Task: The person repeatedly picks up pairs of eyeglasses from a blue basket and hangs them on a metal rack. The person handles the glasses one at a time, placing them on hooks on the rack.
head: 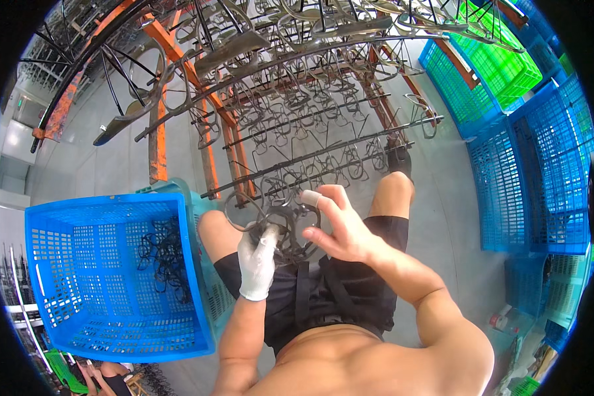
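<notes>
My left hand (257,262), in a white knit glove, grips a bunch of dark metal loop-shaped parts (293,232) above my lap. One larger ring (244,212) sticks out up and to the left of the glove. Just right of the bunch is my bare right hand (344,231), its thumb and fingers spread and white tape around one fingertip. Nothing shows between those fingers; whether a fingertip touches the parts is hard to tell. Beyond the hands, similar metal loops (326,163) hang from dark horizontal bars (297,161).
An orange rack (158,128) bears rows of hanging parts ahead. To my left, a blue plastic crate (104,252) holds tangled black parts (166,257). Blue crates (495,188) and a green crate (500,59) stand right. Another person's hand (90,373) shows at lower left.
</notes>
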A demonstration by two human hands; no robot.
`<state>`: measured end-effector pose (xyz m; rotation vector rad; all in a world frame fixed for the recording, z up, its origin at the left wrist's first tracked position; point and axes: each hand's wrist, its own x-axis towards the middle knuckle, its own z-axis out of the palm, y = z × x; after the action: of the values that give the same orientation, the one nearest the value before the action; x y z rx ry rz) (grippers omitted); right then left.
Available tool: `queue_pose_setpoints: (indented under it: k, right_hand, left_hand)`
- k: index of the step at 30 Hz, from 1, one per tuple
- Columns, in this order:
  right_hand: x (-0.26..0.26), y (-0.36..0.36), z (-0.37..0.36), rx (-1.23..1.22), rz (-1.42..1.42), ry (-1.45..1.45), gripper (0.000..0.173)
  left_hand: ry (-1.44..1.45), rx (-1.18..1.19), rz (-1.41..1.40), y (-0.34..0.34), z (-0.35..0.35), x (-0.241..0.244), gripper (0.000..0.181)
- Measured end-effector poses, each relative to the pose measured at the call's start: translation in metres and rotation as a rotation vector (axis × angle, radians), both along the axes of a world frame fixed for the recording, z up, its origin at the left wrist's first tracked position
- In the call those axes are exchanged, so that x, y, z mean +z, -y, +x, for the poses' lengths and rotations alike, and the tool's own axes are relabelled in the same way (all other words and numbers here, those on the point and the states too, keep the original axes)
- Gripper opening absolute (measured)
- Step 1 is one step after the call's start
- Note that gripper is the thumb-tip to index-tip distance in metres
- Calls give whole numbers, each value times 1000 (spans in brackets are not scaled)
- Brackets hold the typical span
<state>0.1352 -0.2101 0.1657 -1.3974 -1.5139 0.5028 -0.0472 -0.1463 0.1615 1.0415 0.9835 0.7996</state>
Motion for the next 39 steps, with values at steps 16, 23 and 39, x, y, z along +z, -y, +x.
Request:
queue_pose_setpoints:
  k: [16, 23, 39]
  right_hand:
    - [-29, 7, -61, -98, 17, 183, 44]
    - [-45, 5, -56, -204, 123, 56, 30]
    - [-63, 15, -57, -101, 353, -31, 34]
  left_hand:
    - [237, 329, -224, -2, 1, -21, 31]
    - [445, 320, -512, 1, 24, -19, 61]
    - [482, -64, -655, -4, 5, -32, 21]
